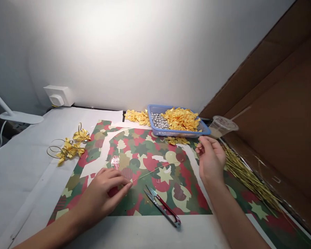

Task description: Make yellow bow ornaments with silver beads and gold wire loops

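Head view: our left hand (107, 188) seems clamped on near end of thin stem (155, 169), rest to its right; our right hand (212, 159) curls near basket (157, 132), whether gripping, cannot tell. Probably steadying stem; next move calls for light pinch.

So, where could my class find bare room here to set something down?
White paper is bare at left, between the looped gold-ribbon ornaments and the left forearm. Red-and-green patterned paper is open between those ornaments and the blue plastic basket. Back right is crowded: basket, clear plastic cup, thin yellow-green stems and the right hand.
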A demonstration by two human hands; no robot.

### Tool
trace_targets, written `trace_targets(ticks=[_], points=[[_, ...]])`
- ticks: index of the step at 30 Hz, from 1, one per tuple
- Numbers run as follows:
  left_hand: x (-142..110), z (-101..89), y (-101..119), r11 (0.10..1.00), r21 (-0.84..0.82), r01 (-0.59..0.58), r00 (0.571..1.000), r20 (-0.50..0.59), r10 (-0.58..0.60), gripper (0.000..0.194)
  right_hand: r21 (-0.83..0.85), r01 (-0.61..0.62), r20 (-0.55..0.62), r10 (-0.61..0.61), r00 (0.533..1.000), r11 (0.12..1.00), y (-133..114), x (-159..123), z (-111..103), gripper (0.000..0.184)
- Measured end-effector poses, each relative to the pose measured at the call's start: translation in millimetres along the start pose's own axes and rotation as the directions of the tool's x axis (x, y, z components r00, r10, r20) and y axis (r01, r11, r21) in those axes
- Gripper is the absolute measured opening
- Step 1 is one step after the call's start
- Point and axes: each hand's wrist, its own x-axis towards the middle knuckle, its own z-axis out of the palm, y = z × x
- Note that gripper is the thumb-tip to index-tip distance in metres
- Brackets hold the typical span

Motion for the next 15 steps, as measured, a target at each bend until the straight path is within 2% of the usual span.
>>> trace_targets(ticks=[3,5,6,7,9,10,11,12,13,15], points=[[0.2,2.4,-8.4,0.998,0.05,-0.027,0.998,-0.062,0.03,0.024,-0.13,0.144,0.074,-0.135,0.988,0.981,1.4,-10.7,4.3,0.019],[0.5,5.1,-13.1,0.994,0.092,-0.052,0.993,-0.105,0.062,0.023,-0.203,0.269,0.208,-0.227,0.951,0.941,-0.7,-24.2,11.6,0.016],[0.7,6.5,-14.6,0.99,0.118,-0.072,0.99,-0.112,0.086,0.023,-0.23,0.332,0.312,-0.254,0.916,0.915,-2.6,-32.0,17.0,0.015],[0.9,7.9,-15.6,0.985,0.143,-0.101,0.987,-0.113,0.117,0.023,-0.248,0.397,0.443,-0.261,0.858,0.884,-4.9,-39.9,23.6,0.014],[1.2,10.4,-16.0,0.966,0.187,-0.178,0.973,-0.113,0.201,0.024,-0.258,0.534,0.699,-0.226,0.679,0.805,-10.3,-53.0,41.4,0.014],[1.1,11.4,-15.7,0.952,0.209,-0.224,0.961,-0.113,0.251,0.024,-0.262,0.595,0.788,-0.188,0.587,0.76,-13.0,-57.1,52.7,0.012],[0.8,12.2,-15.5,0.935,0.231,-0.268,0.948,-0.113,0.299,0.025,-0.278,0.648,0.844,-0.142,0.517,0.709,-15.3,-59.2,65.5,0.007],[0.3,12.8,-15.4,0.918,0.253,-0.306,0.933,-0.111,0.341,0.025,-0.308,0.692,0.875,-0.091,0.476,0.653,-17.1,-59.2,79.8,0.001],[-0.4,13.2,-15.4,0.902,0.273,-0.335,0.921,-0.108,0.375,0.025,-0.349,0.726,0.888,-0.039,0.459,0.593,-18.2,-57.4,95.1,0.008],[-2.5,13.3,-15.5,0.884,0.296,-0.363,0.908,-0.1,0.407,0.025,-0.433,0.774,0.884,0.052,0.464,0.462,-18.3,-50.2,126.9,0.025]])
